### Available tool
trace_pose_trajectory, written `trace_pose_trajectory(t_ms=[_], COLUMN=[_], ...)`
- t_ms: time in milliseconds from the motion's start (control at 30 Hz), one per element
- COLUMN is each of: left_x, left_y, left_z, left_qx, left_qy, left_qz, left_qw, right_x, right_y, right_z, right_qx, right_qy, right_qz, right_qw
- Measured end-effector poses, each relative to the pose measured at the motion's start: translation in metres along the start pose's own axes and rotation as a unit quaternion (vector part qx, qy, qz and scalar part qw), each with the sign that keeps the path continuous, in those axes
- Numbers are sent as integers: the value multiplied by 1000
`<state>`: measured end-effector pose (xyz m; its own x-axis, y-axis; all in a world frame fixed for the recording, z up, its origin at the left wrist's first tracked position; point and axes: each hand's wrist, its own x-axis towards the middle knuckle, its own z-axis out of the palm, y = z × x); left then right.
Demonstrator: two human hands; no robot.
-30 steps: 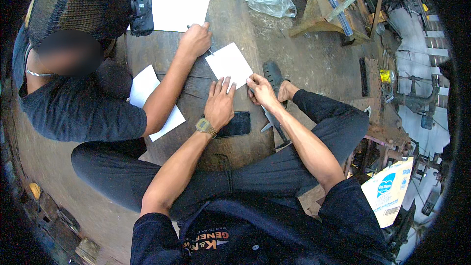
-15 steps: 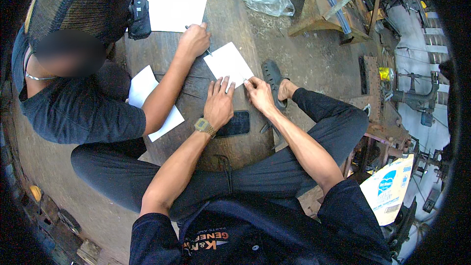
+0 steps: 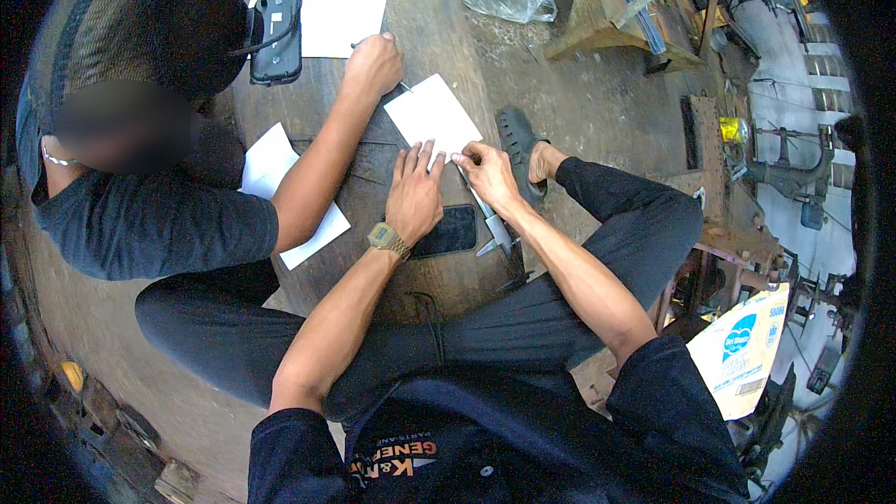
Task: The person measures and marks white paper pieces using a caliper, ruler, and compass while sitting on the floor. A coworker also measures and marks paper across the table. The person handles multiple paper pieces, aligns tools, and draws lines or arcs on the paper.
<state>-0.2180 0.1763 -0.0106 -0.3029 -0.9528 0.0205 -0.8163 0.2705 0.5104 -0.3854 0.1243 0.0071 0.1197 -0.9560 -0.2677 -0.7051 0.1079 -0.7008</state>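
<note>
Left hand [image 3: 415,191] rests loosely spread on paper [image 3: 433,110] near the right edge of the board [image 3: 429,33]; right hand [image 3: 490,173] curls beside it, grip unclear; even pressure should prevent slipping.

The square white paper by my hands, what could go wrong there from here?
Two possible risks. The co-worker's pen points at the upper-left corner of the square white paper, so a nudge from your left hand might cause a stray mark. The caliper lies near the right edge of the wooden surface, close to your right hand, which could knock it off.
</note>
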Motion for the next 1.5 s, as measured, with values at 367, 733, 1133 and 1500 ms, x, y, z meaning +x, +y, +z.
trace_pose_trajectory(t_ms=[367, 733, 1133, 1500], left_x=[-1, -1, 0, 0], left_y=[-2, -1, 1, 1], left_z=[-2, -4, -6, -6], left_qx=[-2, 0, -5, 6], left_qy=[-4, -8, -10, -12], left_qz=[-1, -2, 3, 3], left_qw=[1000, 1000, 1000, 1000], right_x=[-6, -14, -15, -14], right_y=[0, -1, 2, 7], right_z=[2, -1, -2, 1], right_qx=[-16, -77, -108, -79], right_qy=[17, 22, 5, 7], right_qz=[-12, -74, -82, -90], right_qw=[1000, 994, 991, 993])
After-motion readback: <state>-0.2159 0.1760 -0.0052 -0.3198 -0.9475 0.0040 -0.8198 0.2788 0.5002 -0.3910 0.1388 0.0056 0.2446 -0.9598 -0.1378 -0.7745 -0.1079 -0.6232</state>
